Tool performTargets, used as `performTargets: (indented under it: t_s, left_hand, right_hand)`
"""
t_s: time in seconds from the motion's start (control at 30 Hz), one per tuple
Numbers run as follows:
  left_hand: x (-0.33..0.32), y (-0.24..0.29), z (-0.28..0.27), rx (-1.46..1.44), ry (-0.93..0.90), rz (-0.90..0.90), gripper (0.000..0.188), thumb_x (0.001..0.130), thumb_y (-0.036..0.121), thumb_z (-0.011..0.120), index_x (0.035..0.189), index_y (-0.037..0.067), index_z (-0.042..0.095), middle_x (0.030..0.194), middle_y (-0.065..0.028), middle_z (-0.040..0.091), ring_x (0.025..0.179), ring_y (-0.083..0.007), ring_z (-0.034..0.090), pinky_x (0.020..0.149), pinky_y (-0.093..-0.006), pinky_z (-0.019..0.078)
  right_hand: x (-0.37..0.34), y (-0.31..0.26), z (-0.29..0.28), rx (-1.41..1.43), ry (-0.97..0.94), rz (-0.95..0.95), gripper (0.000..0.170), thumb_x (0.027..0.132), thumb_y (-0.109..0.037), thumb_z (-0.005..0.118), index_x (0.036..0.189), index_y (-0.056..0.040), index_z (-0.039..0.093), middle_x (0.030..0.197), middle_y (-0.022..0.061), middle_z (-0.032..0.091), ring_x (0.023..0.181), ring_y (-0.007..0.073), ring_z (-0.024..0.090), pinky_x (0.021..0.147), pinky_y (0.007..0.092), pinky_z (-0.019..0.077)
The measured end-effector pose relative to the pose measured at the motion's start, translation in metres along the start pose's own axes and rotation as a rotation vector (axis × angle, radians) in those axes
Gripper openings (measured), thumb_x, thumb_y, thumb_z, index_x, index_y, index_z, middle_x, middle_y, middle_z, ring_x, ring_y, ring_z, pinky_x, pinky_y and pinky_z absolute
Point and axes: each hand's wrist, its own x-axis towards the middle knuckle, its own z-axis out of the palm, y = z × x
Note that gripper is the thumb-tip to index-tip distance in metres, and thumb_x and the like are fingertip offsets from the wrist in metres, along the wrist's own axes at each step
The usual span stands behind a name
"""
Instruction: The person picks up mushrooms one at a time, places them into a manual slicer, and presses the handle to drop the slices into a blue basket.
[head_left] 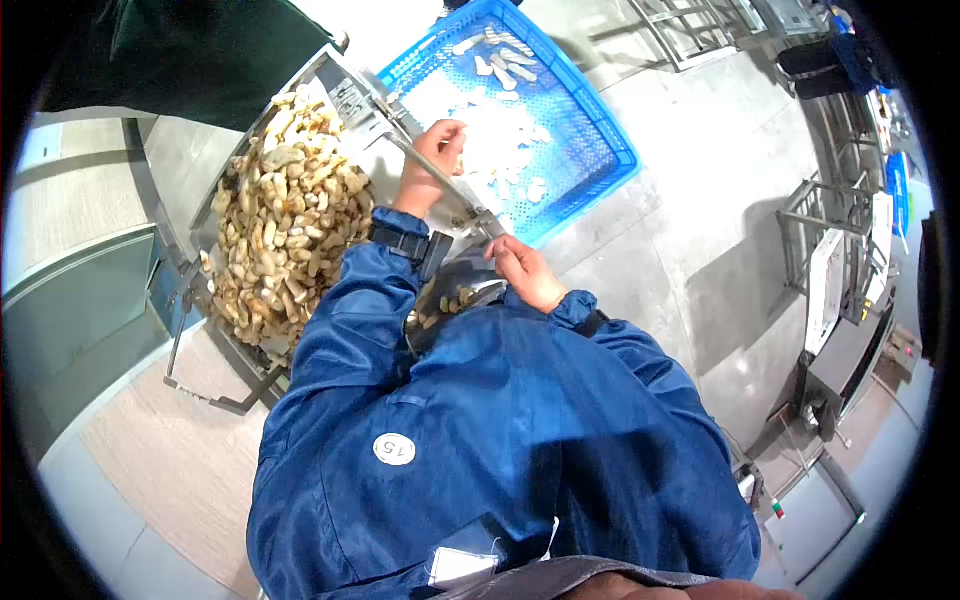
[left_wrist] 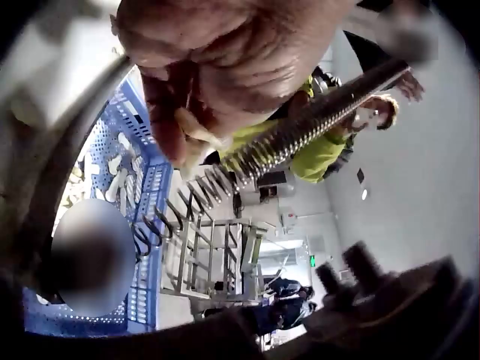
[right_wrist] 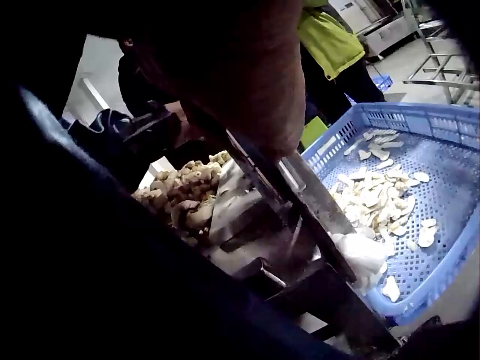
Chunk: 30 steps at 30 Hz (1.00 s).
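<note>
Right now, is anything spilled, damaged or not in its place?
Nothing clearly stands out: the pale slices lie in the blue basket and the brown pieces in a heap. A few loose pieces show between the blue sleeves; whether they spilled, I cannot tell.

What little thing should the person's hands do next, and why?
Maybe the left hand should ease its pale piece carefully toward the metal bar. That hand is pinching the piece, the right hand is at the bar's end, and flat slices lie in the blue basket while thicker lumps sit piled nearby, so the bar might be a cutter.
</note>
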Motion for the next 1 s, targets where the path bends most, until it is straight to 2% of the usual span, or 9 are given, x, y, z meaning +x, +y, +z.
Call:
performTargets:
  t_s: [0.03, 0.2, 0.3, 0.5, 0.57, 0.67, 0.83, 0.9, 1.0]
  left_hand:
    - [0.004, -0.006, 0.005, 0.150, -0.058, 0.014, 0.021, 0.093, 0.014, 0.057, 0.110, 0.003, 0.061, 0.091, -0.0058, 0.066, 0.072, -0.0102, 0.062, 0.054, -0.0241, 0.0539]
    - [0.010, -0.017, 0.012, -0.145, -0.151, -0.270, 0.021, 0.096, 0.012, 0.054, 0.114, 0.004, 0.061, 0.094, -0.0036, 0.066, 0.077, -0.0080, 0.061, 0.062, -0.0240, 0.0553]
    - [0.009, -0.030, 0.007, -0.287, -0.184, -0.312, 0.021, 0.097, 0.012, 0.054, 0.114, 0.003, 0.060, 0.097, -0.0046, 0.066, 0.078, -0.0093, 0.062, 0.065, -0.0250, 0.0565]
    - [0.009, -0.028, -0.001, -0.432, -0.279, -0.378, 0.023, 0.096, 0.008, 0.053, 0.118, 0.002, 0.057, 0.098, -0.0043, 0.065, 0.083, -0.0117, 0.064, 0.070, -0.0227, 0.0540]
    - [0.014, -0.055, -0.007, -0.446, -0.433, -0.376, 0.025, 0.096, 0.012, 0.054, 0.119, 0.002, 0.057, 0.105, -0.0071, 0.065, 0.093, -0.0145, 0.064, 0.077, -0.0240, 0.0527]
    - [0.004, -0.027, -0.008, -0.316, -0.463, -0.223, 0.029, 0.097, 0.015, 0.054, 0.122, 0.001, 0.056, 0.112, -0.0108, 0.064, 0.103, -0.0176, 0.063, 0.087, -0.0269, 0.0504]
    - [-0.018, -0.015, -0.042, -0.361, -0.206, -0.233, 0.029, 0.098, 0.018, 0.054, 0.120, 0.000, 0.058, 0.114, -0.0124, 0.064, 0.108, -0.0226, 0.062, 0.093, -0.0322, 0.0496]
    - [-0.044, -0.019, -0.065, -0.307, -0.066, -0.216, 0.028, 0.098, 0.019, 0.054, 0.118, 0.000, 0.058, 0.110, -0.0112, 0.065, 0.105, -0.0212, 0.063, 0.091, -0.0317, 0.0502]
    - [-0.088, 0.002, -0.115, -0.264, 0.110, -0.310, 0.026, 0.097, 0.021, 0.057, 0.114, 0.002, 0.060, 0.101, -0.0082, 0.066, 0.092, -0.0168, 0.065, 0.081, -0.0295, 0.0531]
  right_hand:
    - [0.000, 0.001, -0.001, -0.024, -0.002, -0.021, 0.026, 0.099, -0.026, 0.040, 0.097, -0.0056, 0.057, 0.072, 0.0007, 0.047, 0.068, 0.0113, 0.046, 0.065, 0.0284, 0.0416]
    - [0.001, 0.003, -0.006, -0.070, -0.042, -0.037, 0.029, 0.099, -0.028, 0.040, 0.094, -0.0059, 0.058, 0.071, 0.0019, 0.049, 0.067, 0.0130, 0.048, 0.064, 0.0297, 0.0423]
    - [0.004, 0.005, -0.006, -0.095, -0.052, -0.113, 0.029, 0.099, -0.028, 0.040, 0.095, -0.0059, 0.058, 0.069, 0.0022, 0.050, 0.065, 0.0134, 0.049, 0.063, 0.0296, 0.0421]
    - [0.005, -0.008, -0.012, -0.104, -0.134, -0.060, 0.026, 0.099, -0.023, 0.041, 0.096, -0.0041, 0.058, 0.073, 0.0038, 0.053, 0.068, 0.0135, 0.050, 0.064, 0.0295, 0.0432]
    - [0.006, -0.002, -0.014, -0.097, -0.166, -0.044, 0.027, 0.100, -0.023, 0.040, 0.097, -0.0029, 0.058, 0.077, 0.0046, 0.055, 0.070, 0.0131, 0.050, 0.067, 0.0288, 0.0437]
    - [0.006, 0.000, -0.013, -0.094, -0.170, -0.062, 0.028, 0.101, -0.024, 0.040, 0.097, -0.0024, 0.058, 0.078, 0.0050, 0.055, 0.071, 0.0136, 0.050, 0.069, 0.0290, 0.0440]
    - [0.006, -0.003, -0.015, -0.107, -0.179, -0.047, 0.030, 0.101, -0.024, 0.040, 0.099, -0.0021, 0.060, 0.078, 0.0054, 0.056, 0.071, 0.0149, 0.053, 0.069, 0.0306, 0.0451]
    - [0.007, -0.008, -0.017, -0.233, -0.182, -0.050, 0.029, 0.100, -0.023, 0.041, 0.101, -0.0021, 0.061, 0.079, 0.0064, 0.058, 0.072, 0.0152, 0.055, 0.069, 0.0311, 0.0463]
    - [0.008, -0.012, -0.016, -0.162, -0.176, 0.048, 0.029, 0.100, -0.022, 0.042, 0.101, -0.0016, 0.061, 0.077, 0.0043, 0.057, 0.070, 0.0125, 0.053, 0.067, 0.0287, 0.0458]
